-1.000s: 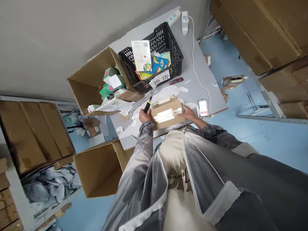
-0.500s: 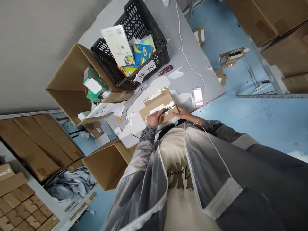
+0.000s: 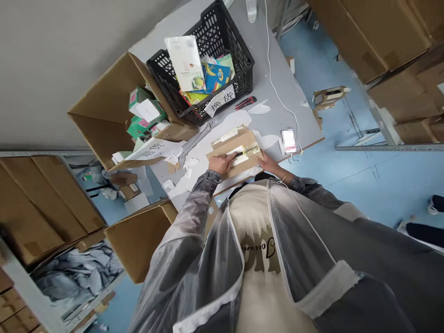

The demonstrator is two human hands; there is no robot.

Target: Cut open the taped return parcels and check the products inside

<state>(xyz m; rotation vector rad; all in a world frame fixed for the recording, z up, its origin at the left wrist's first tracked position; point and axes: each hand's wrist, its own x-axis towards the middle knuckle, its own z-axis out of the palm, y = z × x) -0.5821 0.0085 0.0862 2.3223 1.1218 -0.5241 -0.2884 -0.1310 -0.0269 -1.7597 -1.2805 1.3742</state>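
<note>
Apparently a tape-cutting step: the left hand (image 3: 222, 163) grips a dark knife (image 3: 239, 153) over a cardboard carton (image 3: 236, 144) beside the bench's (image 3: 290, 92) near edge.
The right hand (image 3: 266, 163) grips the carton's right end; the next move seems to call for a shallow, steady stroke along the glossy tape (image 3: 255, 150), though blade contact is too small to tell. Matte brown board meets a smooth white label (image 3: 240, 160); toward the far edge stands a rigid mesh crate (image 3: 247, 74).
</note>
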